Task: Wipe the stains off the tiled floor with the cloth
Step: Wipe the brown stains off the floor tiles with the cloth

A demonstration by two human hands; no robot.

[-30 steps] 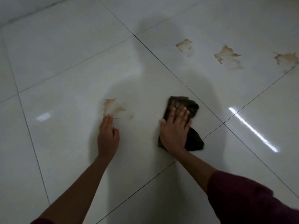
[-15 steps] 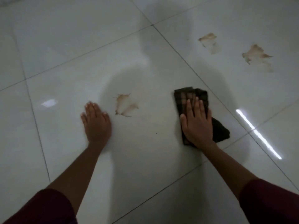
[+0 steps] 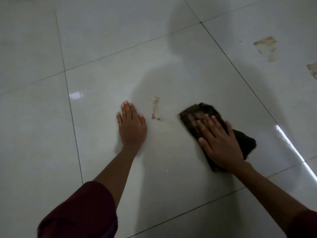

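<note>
Glossy pale tiled floor with dark grout lines fills the view, crossed by the person's shadow and a bright streak of reflected light beyond the right hand. One dark cloth lies flat under the right hand, whose fingers are spread and pressing it down. The left hand rests flat and empty, fingers together. Three stains show: one brown stain between the hands, nearer the left, and two far stains well beyond the right hand.
</note>
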